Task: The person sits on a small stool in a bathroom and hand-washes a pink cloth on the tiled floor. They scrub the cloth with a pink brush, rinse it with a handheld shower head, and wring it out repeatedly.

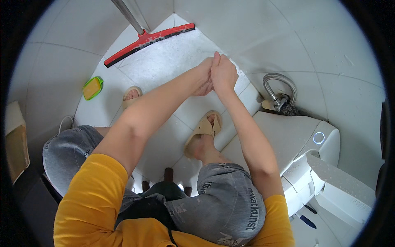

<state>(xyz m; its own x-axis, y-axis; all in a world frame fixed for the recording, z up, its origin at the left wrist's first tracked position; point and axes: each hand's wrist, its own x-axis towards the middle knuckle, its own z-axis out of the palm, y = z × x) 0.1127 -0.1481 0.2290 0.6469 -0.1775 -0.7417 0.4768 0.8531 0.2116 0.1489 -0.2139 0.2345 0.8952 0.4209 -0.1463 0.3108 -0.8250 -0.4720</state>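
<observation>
My right hand [224,73] is clasped against my left hand [205,77], out in front of me above the tiled floor [182,108]. The right thumb points upward, and its fingers appear to wrap over the left hand. The left fingers are mostly hidden, and whether anything lies between the palms cannot be seen. Beyond the hands, a red floor squeegee [148,38] with a black rubber blade and a metal handle [128,15] rests in the corner. White suds [166,57] cover the floor below its blade.
A green dish [100,89] holding a yellow sponge or soap [92,88] lies by the left wall. At right stand a white toilet [277,132] with a lit ring button [318,138], a braided hose [280,75], and a dark scrubber [290,109]. My slippered feet [205,129] are between.
</observation>
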